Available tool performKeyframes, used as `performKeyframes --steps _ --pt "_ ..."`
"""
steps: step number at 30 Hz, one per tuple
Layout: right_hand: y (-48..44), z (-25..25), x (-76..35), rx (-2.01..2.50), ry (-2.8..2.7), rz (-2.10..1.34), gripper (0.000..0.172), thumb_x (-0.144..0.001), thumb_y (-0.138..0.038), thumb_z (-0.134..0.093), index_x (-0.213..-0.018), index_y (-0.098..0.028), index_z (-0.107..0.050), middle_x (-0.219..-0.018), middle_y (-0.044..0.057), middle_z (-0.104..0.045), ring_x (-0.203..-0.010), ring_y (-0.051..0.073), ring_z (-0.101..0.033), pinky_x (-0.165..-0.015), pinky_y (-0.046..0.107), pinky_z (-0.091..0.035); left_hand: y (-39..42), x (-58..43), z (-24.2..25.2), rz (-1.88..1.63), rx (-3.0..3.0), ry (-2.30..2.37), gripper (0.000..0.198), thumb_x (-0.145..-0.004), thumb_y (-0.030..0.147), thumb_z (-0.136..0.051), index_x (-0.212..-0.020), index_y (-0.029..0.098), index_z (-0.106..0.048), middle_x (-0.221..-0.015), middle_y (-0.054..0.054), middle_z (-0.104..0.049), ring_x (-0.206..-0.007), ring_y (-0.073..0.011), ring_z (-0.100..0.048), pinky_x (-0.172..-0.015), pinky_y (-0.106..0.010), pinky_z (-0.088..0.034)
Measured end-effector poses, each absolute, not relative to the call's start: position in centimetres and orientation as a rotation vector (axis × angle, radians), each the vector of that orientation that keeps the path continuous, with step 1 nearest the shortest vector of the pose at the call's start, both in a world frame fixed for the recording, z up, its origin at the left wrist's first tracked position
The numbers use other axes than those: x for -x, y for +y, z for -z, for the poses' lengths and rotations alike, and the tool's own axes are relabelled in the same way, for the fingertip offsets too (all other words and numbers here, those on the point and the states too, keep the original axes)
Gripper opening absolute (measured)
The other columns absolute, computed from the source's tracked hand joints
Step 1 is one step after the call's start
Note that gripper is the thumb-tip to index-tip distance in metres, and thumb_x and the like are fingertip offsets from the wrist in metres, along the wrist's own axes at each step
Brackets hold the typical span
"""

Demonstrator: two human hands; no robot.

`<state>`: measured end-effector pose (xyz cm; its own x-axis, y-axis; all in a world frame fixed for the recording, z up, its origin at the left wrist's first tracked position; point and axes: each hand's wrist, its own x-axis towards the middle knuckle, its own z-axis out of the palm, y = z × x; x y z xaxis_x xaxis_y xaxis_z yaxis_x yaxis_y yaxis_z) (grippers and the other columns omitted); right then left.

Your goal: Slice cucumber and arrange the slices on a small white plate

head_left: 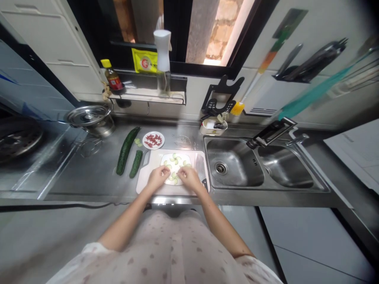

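Observation:
A white cutting board (149,169) lies on the steel counter in front of me. On it stands a white plate (189,158) with several pale green cucumber slices (175,159) laid around it. My left hand (158,177) rests at the plate's near left rim, fingers curled in a pinch. My right hand (189,178) is at the near right rim, fingers also pinched together close to the left hand's. What they pinch is too small to make out. A knife (200,165) lies on the board's right side.
Left of the board lie a whole cucumber (126,150) and a shorter piece (136,163). Behind them sits a small plate of red bits (153,140). A lidded pot (89,118) stands at the far left, a double sink (237,165) at the right, and a shelf with a bottle (112,77) behind.

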<state>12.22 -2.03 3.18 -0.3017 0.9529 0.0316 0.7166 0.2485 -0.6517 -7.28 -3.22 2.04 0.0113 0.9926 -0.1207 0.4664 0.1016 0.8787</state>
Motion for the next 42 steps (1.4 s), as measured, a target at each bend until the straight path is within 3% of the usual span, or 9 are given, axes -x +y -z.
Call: performKeyframes --steps 10,20,42 --pt "-3.6 -0.2 -10.5 1.670 -2.213 -0.617 0.015 -0.086 -0.024 -0.056 -0.073 -0.018 -0.061 -0.076 0.004 -0.061 -0.083 0.019 -0.048 -0.081 0.033 -0.029 -3.7 5.2 -0.4 -0.591 -1.618 1.704 0.009 -0.077 0.027 -0.062 -0.081 0.021 -0.067 -0.078 -0.004 -0.066 -0.074 -0.0186 -0.057 -0.068 -0.025 -0.035" --pt "-3.4 -0.2 -10.0 1.869 -2.357 -0.644 0.023 -0.093 -0.029 -0.045 -0.088 -0.018 -0.065 -0.096 0.008 -0.065 -0.096 0.022 -0.048 -0.086 0.035 -0.025 -3.1 3.9 -0.7 -0.155 -1.798 1.833 0.020 -0.088 0.034 -0.051 -0.095 0.022 -0.065 -0.095 -0.004 -0.069 -0.090 -0.0184 -0.061 -0.073 -0.025 -0.040" --pt "-3.6 -0.1 -10.0 1.871 -2.330 -0.621 0.020 -0.090 -0.029 -0.047 -0.087 -0.019 -0.064 -0.097 0.007 -0.065 -0.097 0.022 -0.047 -0.086 0.035 -0.024 -3.2 3.7 -0.6 -0.063 -1.907 1.863 0.021 -0.089 0.033 -0.047 -0.092 0.022 -0.065 -0.094 -0.005 -0.069 -0.090 -0.0193 -0.061 -0.073 -0.027 -0.040"
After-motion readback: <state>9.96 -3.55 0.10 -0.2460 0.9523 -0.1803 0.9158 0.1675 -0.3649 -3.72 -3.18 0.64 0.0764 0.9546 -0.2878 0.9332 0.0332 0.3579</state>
